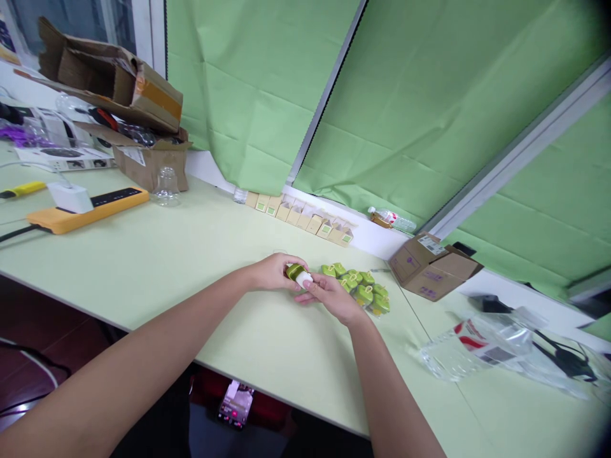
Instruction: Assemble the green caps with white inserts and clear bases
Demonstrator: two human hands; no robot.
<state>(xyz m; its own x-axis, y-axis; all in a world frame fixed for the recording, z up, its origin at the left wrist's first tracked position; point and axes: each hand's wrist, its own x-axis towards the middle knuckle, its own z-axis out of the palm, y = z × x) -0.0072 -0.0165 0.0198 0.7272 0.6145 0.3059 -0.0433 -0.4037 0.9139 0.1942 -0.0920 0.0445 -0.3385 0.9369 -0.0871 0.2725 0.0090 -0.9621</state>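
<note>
The left hand (273,271) curls its fingers around the green part of a small green and white item (294,271), while the right hand (333,298), at the item's 4 o'clock side, grips the white end with its thumb laid on it. The item is over the middle of the pale table (200,235), with a cluster of green packs (364,294) near it at 3 o'clock and a row of little cardboard boxes (298,216) at 12 o'clock. Farther off, a clear jar (167,186) stands at 10 o'clock, and a big plastic bottle (477,343) lies between 3 and 4 o'clock.
</note>
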